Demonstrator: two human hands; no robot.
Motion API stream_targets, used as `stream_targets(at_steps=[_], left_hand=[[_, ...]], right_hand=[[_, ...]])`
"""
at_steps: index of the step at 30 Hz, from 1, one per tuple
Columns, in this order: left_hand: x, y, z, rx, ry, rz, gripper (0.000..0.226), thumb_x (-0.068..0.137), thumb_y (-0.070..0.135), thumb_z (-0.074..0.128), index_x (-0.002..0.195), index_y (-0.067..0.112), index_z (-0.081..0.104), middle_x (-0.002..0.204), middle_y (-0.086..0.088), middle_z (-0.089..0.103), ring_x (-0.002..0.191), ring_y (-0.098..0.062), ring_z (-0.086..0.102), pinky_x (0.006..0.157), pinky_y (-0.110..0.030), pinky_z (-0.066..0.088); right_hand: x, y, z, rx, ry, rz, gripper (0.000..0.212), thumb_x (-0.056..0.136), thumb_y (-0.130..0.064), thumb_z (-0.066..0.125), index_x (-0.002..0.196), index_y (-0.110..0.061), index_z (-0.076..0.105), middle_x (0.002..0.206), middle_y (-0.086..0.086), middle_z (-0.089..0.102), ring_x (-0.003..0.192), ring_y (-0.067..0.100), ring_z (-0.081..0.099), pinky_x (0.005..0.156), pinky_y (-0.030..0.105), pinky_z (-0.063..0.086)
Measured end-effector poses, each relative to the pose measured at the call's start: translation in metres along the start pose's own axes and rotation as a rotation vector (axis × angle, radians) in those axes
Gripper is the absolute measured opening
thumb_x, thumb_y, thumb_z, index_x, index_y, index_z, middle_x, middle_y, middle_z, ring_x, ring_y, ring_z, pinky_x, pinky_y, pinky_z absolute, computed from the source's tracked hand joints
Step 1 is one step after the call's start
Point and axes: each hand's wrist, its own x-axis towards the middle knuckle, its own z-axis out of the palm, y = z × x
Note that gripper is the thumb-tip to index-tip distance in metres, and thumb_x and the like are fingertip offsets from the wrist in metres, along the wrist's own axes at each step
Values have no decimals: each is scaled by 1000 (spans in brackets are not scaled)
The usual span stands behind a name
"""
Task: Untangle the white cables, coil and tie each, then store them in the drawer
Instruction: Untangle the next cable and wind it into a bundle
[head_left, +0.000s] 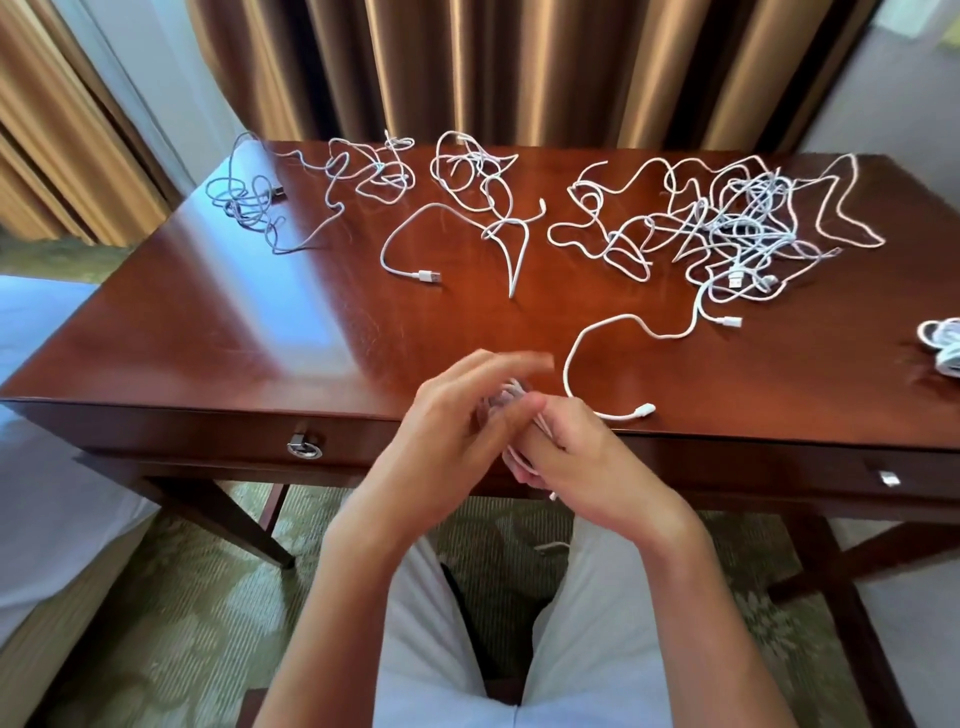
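Your right hand (576, 447) sits at the near desk edge, fingers curled round a small coil of white cable (511, 415); a short end of it pokes out below the hand. Your left hand (457, 410) is against the same coil from the left, with its fingers blurred, so I can't tell whether it's gripping or just touching. The coil itself is mostly hidden between the two hands.

On the desk (260, 322):
- one loose cable (623, 327) just beyond your right hand, running from a plug near the front edge up toward the big pile
- the big tangle (737, 223) at far right, several cables knotted together, with plugs showing at its near side
- a mid tangle (478, 176) at far centre, one lead curving out to a USB plug (428, 276)
- a smaller tangle (374, 171) to its left, a strand trailing toward the front left
- a greyish bundle (244, 200) at the far left corner
- a coiled cable (943, 345) at the right edge, partly cut off by the frame

The drawer (208, 434) under the desktop is closed, with a ring pull (304, 447) left of your hands and a second pull (885, 477) at right. Brown curtains (467, 62) hang behind the desk, and a bed (41, 364) stands just beside its left end
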Motion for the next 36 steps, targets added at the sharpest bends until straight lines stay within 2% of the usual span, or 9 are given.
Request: stream_targets(at_steps=[4,11,13,15,20,23,26,31,36], left_hand=[[-3,-3,-9,-195,-12,-105,16,90,19,69,101,14,79,92,1,70,65,-16,64,59,-30,54],[-2,-9,4,-248,239,-198,9,90,14,71,91,13,80,78,2,70,58,-2,57,56,-17,44],[-2,-11,4,-319,316,-268,10,91,10,69,91,10,79,66,0,66,51,-5,51,51,-17,42],[-2,-13,5,-460,402,-351,13,93,10,67,92,9,80,59,-2,60,48,-9,45,48,-17,38],[5,-16,21,-665,670,-517,12,93,10,67,90,9,78,67,-6,66,49,-8,46,44,-16,38],[8,-20,29,-536,774,-507,11,94,10,67,91,9,78,63,-3,64,48,-5,47,47,-18,40],[4,-26,32,-147,788,-371,10,93,12,69,94,11,79,77,-2,70,62,-3,59,63,-18,45],[1,-23,30,3,734,-290,9,92,10,71,93,12,79,82,-1,70,74,-3,64,71,-10,44],[-3,-28,20,142,550,-167,9,90,4,71,91,10,79,80,-1,68,75,-6,63,69,-9,45]], right_hand=[[-4,-2,-4,117,20,35,28,100,-19,61,76,-11,71,53,-3,49,50,8,40,50,23,34],[-7,-10,-11,62,124,-27,18,89,-36,74,94,-19,76,67,-11,63,65,2,56,61,22,45],[-9,-10,-15,-20,172,-18,33,87,-53,65,93,-22,73,63,-11,56,62,3,50,59,31,43],[-11,-9,-18,-96,219,3,45,92,-61,48,90,-22,71,56,-17,51,55,-1,46,59,22,36],[-12,-5,-4,-487,222,113,38,107,-45,31,102,-26,64,60,-10,55,63,8,54,67,34,43],[-14,-18,11,-609,147,155,36,108,-42,29,98,-19,55,77,0,59,85,31,63,70,43,48],[-16,-31,24,-718,84,150,32,109,-40,29,88,-21,44,94,6,64,97,32,64,66,38,39],[-13,-37,29,-847,-18,123,24,107,-25,38,94,-17,56,83,1,54,95,30,64,66,36,34],[-6,-49,-1,-759,-122,-62,36,102,-40,53,69,-25,46,75,-6,48,78,23,56,70,43,47]])
